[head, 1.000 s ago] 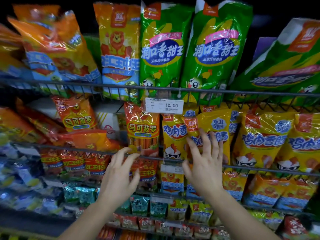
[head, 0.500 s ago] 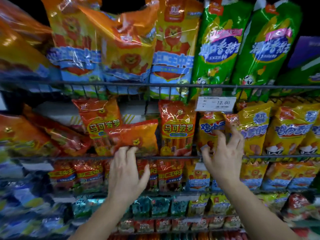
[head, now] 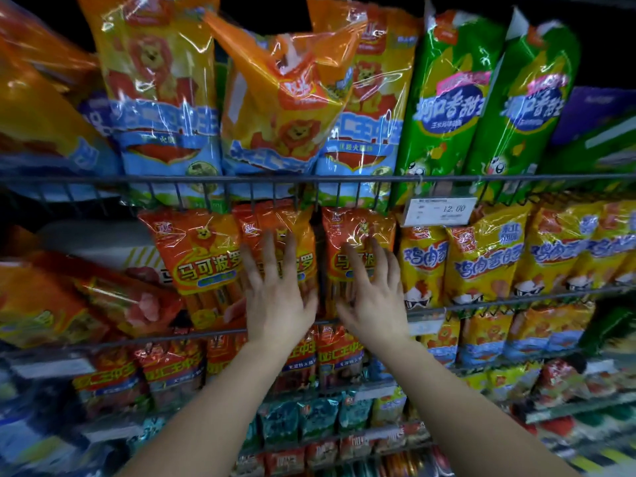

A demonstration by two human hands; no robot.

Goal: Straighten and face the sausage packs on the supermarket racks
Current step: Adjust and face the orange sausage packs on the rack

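Two hands work at the wire racks, where one white price tag (head: 440, 211) marked 12.00 hangs from the front rail of the top rack (head: 103, 179). Left of the tag and just below it, three orange-red sausage packs (head: 196, 259) stand side by side in the middle rack (head: 516, 298), fronts outward. The one farthest from the tag tilts slightly.

The left hand (head: 275, 297) lies flat, fingers straight, on the middle pack (head: 275, 225) of the three. The right hand (head: 371, 297) lies with straight, spread fingers on the pack nearest the tag (head: 358, 225). Neither hand curls round anything, and the two are near each other but apart, with a narrow gap between them.

Right of the tag and below it, the same rack holds at least four yellow packs (head: 485, 256) in a row. Directly above the tag, two tall green packs (head: 447, 108) stand in the top rack. Up and to the left of the tag are three orange-and-blue lion packs (head: 155, 98), and the tilted pack (head: 275, 115) in the middle of them has a crumpled top. Far left of the tag, slanted orange packs (head: 41, 304) lie blurred.

Below the tag, the lower racks hold rows of small red packs (head: 337, 356) and teal packs (head: 309, 418), too blurred to count
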